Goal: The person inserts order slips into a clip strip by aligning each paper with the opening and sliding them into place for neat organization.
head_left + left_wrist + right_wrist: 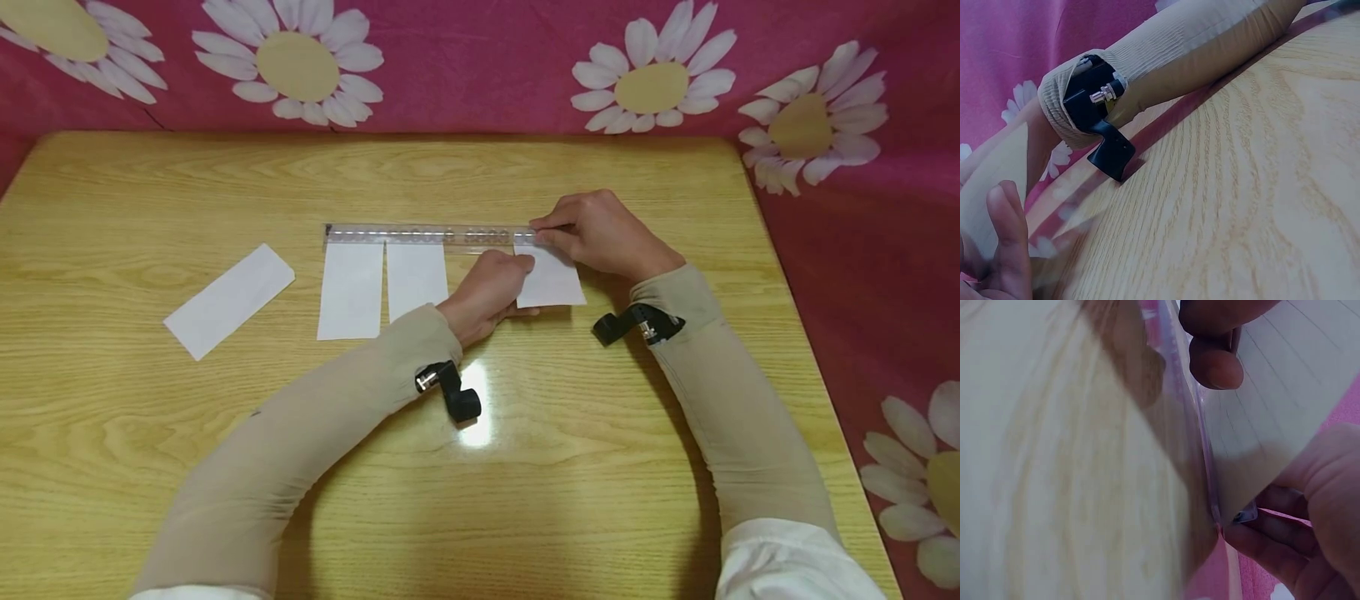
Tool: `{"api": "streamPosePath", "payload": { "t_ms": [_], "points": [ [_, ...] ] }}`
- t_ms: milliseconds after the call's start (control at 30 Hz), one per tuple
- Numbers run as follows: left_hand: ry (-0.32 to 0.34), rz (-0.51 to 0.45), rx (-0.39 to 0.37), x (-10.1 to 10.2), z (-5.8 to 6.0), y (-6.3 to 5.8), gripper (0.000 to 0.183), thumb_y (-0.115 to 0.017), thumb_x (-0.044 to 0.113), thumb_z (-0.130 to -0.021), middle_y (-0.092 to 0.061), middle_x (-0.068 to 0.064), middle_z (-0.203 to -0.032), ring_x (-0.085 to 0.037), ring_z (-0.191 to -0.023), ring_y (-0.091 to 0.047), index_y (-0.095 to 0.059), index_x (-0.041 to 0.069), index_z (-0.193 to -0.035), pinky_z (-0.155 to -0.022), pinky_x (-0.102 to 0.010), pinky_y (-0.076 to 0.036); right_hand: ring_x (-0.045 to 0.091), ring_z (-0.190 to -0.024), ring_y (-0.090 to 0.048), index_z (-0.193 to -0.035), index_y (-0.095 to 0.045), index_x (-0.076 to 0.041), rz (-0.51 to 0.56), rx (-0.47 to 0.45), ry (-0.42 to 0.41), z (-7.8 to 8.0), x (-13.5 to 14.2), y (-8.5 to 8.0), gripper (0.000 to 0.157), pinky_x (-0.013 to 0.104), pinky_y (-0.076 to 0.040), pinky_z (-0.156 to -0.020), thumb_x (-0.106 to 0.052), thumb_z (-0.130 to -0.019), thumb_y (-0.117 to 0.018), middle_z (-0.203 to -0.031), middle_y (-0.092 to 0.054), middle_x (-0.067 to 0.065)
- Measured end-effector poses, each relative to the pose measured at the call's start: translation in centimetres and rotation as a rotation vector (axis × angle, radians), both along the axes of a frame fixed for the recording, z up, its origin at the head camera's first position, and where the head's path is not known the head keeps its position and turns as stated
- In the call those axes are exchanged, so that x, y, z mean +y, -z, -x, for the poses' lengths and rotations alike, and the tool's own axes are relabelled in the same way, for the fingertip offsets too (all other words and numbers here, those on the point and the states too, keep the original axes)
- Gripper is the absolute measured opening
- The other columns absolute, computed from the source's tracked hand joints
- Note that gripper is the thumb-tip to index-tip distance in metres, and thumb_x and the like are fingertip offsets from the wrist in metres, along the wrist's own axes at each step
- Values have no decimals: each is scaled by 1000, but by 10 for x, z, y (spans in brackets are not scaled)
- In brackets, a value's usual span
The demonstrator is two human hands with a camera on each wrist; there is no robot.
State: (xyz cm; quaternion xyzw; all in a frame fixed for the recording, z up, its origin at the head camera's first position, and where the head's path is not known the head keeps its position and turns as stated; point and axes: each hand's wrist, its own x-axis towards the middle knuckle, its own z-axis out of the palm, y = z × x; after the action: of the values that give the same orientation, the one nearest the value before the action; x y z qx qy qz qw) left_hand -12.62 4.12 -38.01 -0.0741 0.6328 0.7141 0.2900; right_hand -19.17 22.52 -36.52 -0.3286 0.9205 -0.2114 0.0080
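My left hand (pixel 491 292) pinches a white paper strip (pixel 551 282) by its left edge, thumb on top and fingers underneath. At the strip's upper end, my right hand (pixel 611 233) pinches the right end of a clear plastic ruler (pixel 397 236) together with the paper. Two more white strips lie side by side with their top ends at the ruler: one at the left (pixel 350 292) and one beside it (pixel 415 279), partly covered by my left forearm. Faint ruled lines show on the paper (pixel 1279 375) in the right wrist view. In the left wrist view, fingers (pixel 1010 231) support the paper from below.
A loose white strip (pixel 228 302) lies slanted on the wooden table (pixel 525 483), left of the ruler. A magenta cloth with daisies (pixel 465 67) hangs behind and along the right side. Black camera mounts sit at the left wrist (pixel 450 392) and the right wrist (pixel 637 323).
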Motion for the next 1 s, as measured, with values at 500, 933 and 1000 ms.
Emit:
{"api": "streamPosePath", "payload": {
  "t_ms": [500,933,1000],
  "points": [
    [17,5,-6,1,-3,-3,37,-45,24,-112,-67,-4,-87,-10,-55,-60,-66,-5,-102,-53,-20,-52,18,-84,-68,-121,-78,-12,-8,-1,14,0,-1,0,24,35,-53,-75,-21,-99,-71,-102,-79,9],
    [4,6,-31,-2,-3,-1,36,-46,23,-112,-67,-3,-89,-10,-57,-63,-64,-8,-112,-55,-19,-53,21,-87,-71,-120,-78,-10,-6,-3,4,0,-2,-1,24,38,-56,-77,-20,-98,-73,-103,-79,12],
    [2,7,-34,-4,-3,-1,35,-47,24,-112,-67,-3,-90,-10,-57,-64,-64,-7,-108,-56,-19,-53,21,-86,-71,-120,-78,-10,-5,-1,1,0,-2,-2,24,37,-56,-77,-20,-98,-73,-103,-79,12]
  ]
}}
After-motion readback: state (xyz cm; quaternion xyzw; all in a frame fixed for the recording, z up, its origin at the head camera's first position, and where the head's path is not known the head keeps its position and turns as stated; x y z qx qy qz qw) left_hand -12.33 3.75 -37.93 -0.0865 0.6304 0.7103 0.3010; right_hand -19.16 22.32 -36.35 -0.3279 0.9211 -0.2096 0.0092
